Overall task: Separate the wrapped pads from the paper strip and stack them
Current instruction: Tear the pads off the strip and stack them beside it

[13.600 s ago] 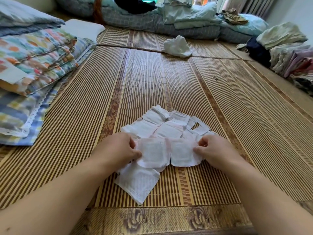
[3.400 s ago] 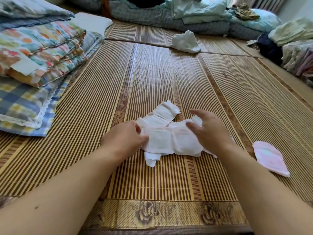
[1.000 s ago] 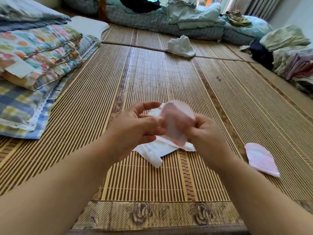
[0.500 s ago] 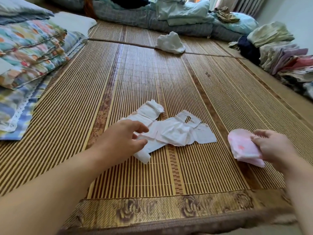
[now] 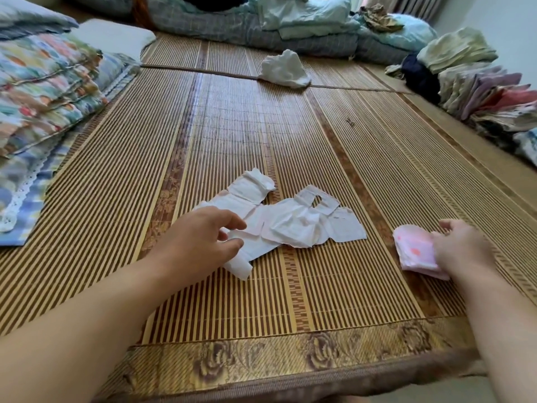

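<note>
A crumpled white paper strip (image 5: 290,222) with wrapped pads still on it lies in the middle of the bamboo mat (image 5: 232,126). My left hand (image 5: 200,237) rests at its left end, thumb and fingers loosely around the white paper. To the right, a small stack of pink wrapped pads (image 5: 414,251) lies on the mat. My right hand (image 5: 459,248) holds the top pink pad at its right edge, down on the stack.
Folded floral and checked quilts (image 5: 43,97) are piled at the left. A crumpled white cloth (image 5: 283,69) lies farther back. Bedding (image 5: 290,24) lines the far edge and folded clothes (image 5: 479,82) the right. The mat's flowered border (image 5: 261,359) runs along the near edge.
My right hand carried the separated pink pad from the middle out to the right and set it down on the pink pad lying there. My left hand went back to the strip.
</note>
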### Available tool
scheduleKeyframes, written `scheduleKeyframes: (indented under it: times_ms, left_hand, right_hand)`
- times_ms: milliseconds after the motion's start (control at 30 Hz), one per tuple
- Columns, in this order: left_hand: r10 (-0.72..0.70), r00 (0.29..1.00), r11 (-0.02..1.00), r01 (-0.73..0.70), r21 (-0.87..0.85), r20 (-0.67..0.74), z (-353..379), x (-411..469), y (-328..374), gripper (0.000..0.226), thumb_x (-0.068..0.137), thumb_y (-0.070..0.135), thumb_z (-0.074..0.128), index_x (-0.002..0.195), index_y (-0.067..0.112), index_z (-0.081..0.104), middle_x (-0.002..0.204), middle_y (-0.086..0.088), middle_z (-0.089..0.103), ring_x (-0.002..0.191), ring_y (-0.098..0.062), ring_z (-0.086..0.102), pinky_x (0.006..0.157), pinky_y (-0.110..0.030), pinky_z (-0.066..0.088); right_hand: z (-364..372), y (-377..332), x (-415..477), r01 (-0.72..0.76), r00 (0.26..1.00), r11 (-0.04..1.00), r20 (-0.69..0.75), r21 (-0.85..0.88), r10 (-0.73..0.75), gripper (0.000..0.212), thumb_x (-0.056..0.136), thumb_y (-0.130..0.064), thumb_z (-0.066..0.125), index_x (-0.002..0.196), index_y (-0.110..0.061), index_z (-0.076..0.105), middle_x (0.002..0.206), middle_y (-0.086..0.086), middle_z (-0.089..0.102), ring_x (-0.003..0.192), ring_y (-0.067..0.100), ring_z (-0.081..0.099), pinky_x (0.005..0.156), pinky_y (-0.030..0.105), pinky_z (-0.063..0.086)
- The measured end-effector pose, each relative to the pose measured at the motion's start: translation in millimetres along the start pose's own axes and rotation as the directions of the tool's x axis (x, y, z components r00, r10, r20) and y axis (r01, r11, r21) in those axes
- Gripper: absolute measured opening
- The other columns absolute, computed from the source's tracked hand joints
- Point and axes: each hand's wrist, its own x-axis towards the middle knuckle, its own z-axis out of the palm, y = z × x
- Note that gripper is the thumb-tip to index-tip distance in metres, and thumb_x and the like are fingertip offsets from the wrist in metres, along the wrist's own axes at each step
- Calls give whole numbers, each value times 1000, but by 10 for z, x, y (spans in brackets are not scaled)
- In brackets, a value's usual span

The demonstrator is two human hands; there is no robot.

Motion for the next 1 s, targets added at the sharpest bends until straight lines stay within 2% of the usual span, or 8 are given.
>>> scheduleKeyframes:
  times_ms: [133,300,400,567,700,867,933,1000]
  left_hand:
    - [-14,999,998,11,56,47,-10,10,-6,35,78,43,66,112,40,61,117,15,56,98,0,54,76,-24,45]
    - [-58,951,977,-8,211,303,-12,-32,-8,73,58,71,61,125,48,48,128,19,40,125,-8,25,105,-45,33]
    - [-66,954,963,-16,269,293,5,-34,-10,43,62,66,67,99,49,55,119,15,41,122,-13,25,103,-45,33]
    - [-31,963,958,-48,283,267,-86,-7,-13,21,75,57,63,68,43,49,112,20,43,118,-10,26,97,-45,30]
    - [14,989,999,-6,-54,147,-277,-11,43,15,73,53,61,75,39,58,93,23,55,85,5,51,75,-31,44]
    - [-63,968,987,97,-130,243,-456,-2,-13,46,59,78,53,69,36,68,80,12,71,77,-6,64,70,-34,52]
    - [-173,978,983,179,-43,118,-411,47,-113,61,65,82,45,81,29,71,79,7,70,69,-10,62,69,-41,54]
    - [-301,952,938,307,161,-61,-309,110,-258,62,73,73,51,114,27,62,115,-1,64,100,-17,59,84,-46,52]
  right_hand:
    - [-11,-453,-297,327,945,940,-63,96,-322,39,92,-26,54,130,-19,53,127,21,51,106,34,53,86,45,43]
    - [185,-1116,-976,705,618,663,239,252,-749,37,85,-36,64,121,-31,59,126,-8,57,103,4,49,87,26,41]
    - [389,-1278,-1207,745,513,606,342,279,-787,38,83,-39,66,120,-35,60,130,-13,55,109,2,47,91,22,36]
    - [531,-1379,-1250,751,527,626,383,207,-759,56,72,-54,70,124,-37,58,132,-11,52,123,10,40,98,33,37]
    - [535,-1410,-1273,747,545,639,382,184,-747,63,66,-60,72,124,-39,56,134,-10,50,125,13,36,101,39,37]
    - [515,-1410,-1255,750,537,640,413,167,-736,60,70,-58,69,125,-38,56,134,-10,49,125,12,37,103,41,39]
    - [506,-1410,-1240,748,529,642,435,167,-729,58,72,-57,68,125,-38,56,134,-10,47,125,12,38,103,42,40]
    - [509,-1411,-1245,745,526,645,447,168,-724,56,72,-56,67,125,-39,56,135,-9,46,126,13,37,104,43,40]
